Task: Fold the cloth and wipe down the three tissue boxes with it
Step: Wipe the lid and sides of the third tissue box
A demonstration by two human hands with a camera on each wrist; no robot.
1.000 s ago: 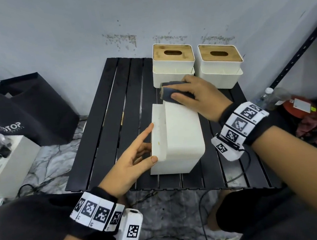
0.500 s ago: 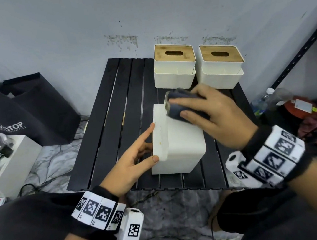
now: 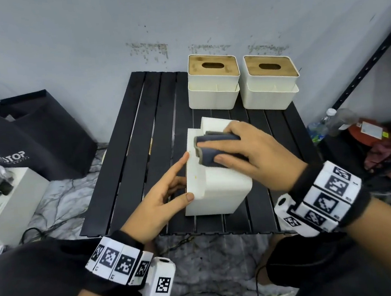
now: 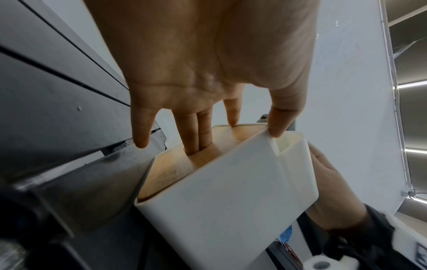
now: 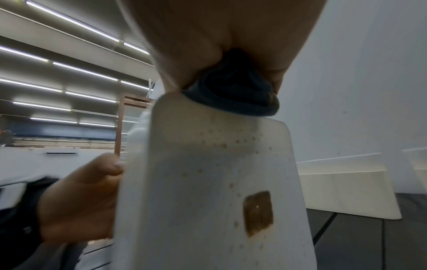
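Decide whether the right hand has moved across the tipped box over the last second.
Yes. The right hand, gripping the cloth, has slid toward the person, away from the two upright boxes at the back.

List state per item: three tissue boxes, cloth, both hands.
near tissue box: on its side, wooden lid facing left
cloth: folded, pressed onto that box
back-left tissue box: upright, untouched
back-right tissue box: upright, untouched
left hand: fingers straight, bracing lid
right hand: holding cloth

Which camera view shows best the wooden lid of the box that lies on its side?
The left wrist view: the wooden lid faces it, with the left hand touching it. In the head and right wrist views, the lid is not visible.
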